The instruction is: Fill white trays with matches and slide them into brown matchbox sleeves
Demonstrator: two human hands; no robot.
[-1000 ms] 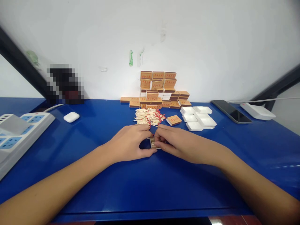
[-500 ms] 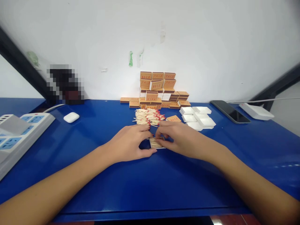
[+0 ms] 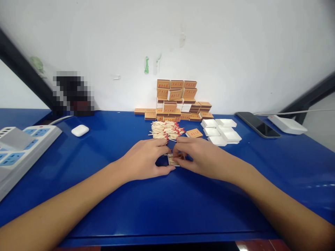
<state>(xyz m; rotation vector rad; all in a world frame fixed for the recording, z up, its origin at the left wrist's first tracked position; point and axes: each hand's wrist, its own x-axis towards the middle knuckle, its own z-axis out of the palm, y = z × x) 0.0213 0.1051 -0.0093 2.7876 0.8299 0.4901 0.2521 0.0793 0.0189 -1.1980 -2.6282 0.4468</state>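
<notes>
A small white matchbox tray [image 3: 170, 164] lies on the blue table, with pale matches [image 3: 172, 160] in it. My left hand [image 3: 143, 159] curves around the tray's left end, thumb at the near side and fingers at the far side, steadying it. Over the tray's right part, my right hand [image 3: 202, 156] has its thumb and forefinger pinched together on matches; its fingers hide that end. Just beyond the hands is a heap of red-tipped matches [image 3: 166, 130]. An orange matchbox sleeve [image 3: 194, 133] rests right of the heap.
Orange matchboxes [image 3: 176, 94] are stacked against the wall. Several white trays [image 3: 227, 134] sit at the right, near a black phone [image 3: 258, 124] and a white device [image 3: 287, 124]. On the left are a power strip [image 3: 49, 139] and a white earbud case [image 3: 80, 130].
The fingertips of my right hand have shifted slightly left over the matches in the tray. My left hand stays in place at the tray.
</notes>
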